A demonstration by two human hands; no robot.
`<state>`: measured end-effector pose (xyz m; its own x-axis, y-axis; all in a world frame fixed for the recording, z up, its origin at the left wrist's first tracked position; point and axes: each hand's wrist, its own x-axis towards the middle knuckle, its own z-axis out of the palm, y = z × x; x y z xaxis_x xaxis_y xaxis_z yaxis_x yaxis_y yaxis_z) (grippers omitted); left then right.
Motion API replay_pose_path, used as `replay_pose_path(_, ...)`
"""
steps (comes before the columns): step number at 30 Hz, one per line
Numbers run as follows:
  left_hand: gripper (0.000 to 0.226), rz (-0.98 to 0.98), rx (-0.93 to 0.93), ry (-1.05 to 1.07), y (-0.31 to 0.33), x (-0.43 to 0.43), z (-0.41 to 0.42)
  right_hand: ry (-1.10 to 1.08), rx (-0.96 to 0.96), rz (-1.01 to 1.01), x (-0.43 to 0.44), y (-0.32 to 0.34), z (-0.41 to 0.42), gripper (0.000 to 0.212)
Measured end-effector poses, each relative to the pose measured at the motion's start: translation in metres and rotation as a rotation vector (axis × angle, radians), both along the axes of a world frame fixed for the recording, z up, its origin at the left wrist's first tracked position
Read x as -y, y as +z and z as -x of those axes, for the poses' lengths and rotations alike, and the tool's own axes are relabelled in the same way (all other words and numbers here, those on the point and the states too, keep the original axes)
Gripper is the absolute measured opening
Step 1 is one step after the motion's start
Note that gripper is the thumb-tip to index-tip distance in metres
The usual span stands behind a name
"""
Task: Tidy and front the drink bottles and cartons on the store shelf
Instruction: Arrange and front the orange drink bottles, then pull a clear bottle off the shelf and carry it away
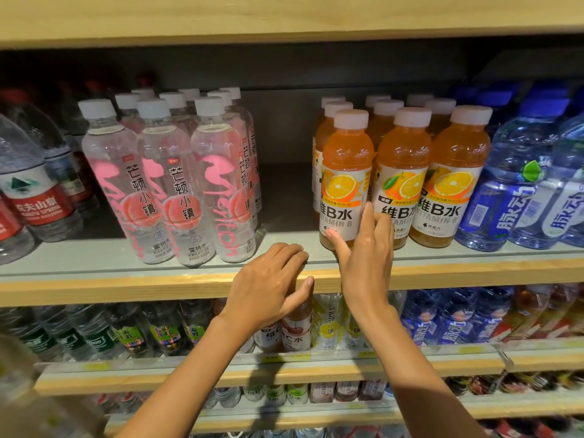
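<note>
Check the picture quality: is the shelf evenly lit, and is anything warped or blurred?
Head view: the front orange vitamin drink bottles are brightly lit, labels sharp; the shelf back behind them sinks into shadow; the wide-angle lens bows the light wooden shelf edge; a pale shape at bottom left is out of focus.
</note>
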<state>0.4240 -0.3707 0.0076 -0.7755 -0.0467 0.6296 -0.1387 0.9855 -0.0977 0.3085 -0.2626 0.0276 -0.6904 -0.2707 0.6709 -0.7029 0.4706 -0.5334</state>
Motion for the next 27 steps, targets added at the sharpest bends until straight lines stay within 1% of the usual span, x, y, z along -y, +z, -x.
replay_pose_path(2, 0.041, -0.006, 0.011, 0.001, 0.001, -0.001, -0.001, 0.011, 0.017, -0.003, -0.002, 0.000, -0.001, 0.069)
replay_pose_path(4, 0.040, -0.027, 0.015, -0.012, 0.003, -0.002, -0.002, 0.032, 0.034, 0.037, -0.009, -0.002, -0.003, 0.063)
replay_pose_path(6, 0.038, -0.079, -0.018, -0.038, 0.004, -0.003, -0.006, 0.067, 0.024, 0.109, -0.017, -0.005, -0.010, 0.050)
replay_pose_path(8, 0.032, -0.091, -0.098, -0.056, 0.001, -0.002, -0.014, 0.115, -0.003, 0.171, -0.022, -0.009, -0.020, 0.037)
replay_pose_path(11, 0.026, 0.011, -0.226, -0.067, -0.007, 0.008, -0.035, 0.197, -0.001, 0.204, -0.015, -0.008, -0.035, 0.027)
replay_pose_path(13, 0.026, 0.106, -0.240, -0.075, -0.010, 0.021, -0.052, 0.262, 0.032, 0.229, -0.002, -0.003, -0.045, 0.024)
replay_pose_path(17, 0.027, 0.257, -0.205, -0.070, -0.012, 0.061, -0.084, 0.393, 0.192, 0.306, 0.033, 0.010, -0.064, 0.026)
replay_pose_path(21, 0.030, 0.395, -0.155, -0.104, -0.017, 0.102, -0.106, 0.511, 0.374, 0.301, 0.068, 0.015, -0.078, 0.044)
replay_pose_path(24, 0.036, 0.522, -0.079, -0.175, -0.016, 0.125, -0.109, 0.526, 0.452, 0.292, 0.090, 0.013, -0.085, 0.056)
replay_pose_path(27, 0.041, 0.634, -0.058, -0.199, -0.019, 0.132, -0.107, 0.495, 0.464, 0.258, 0.105, 0.011, -0.089, 0.063)
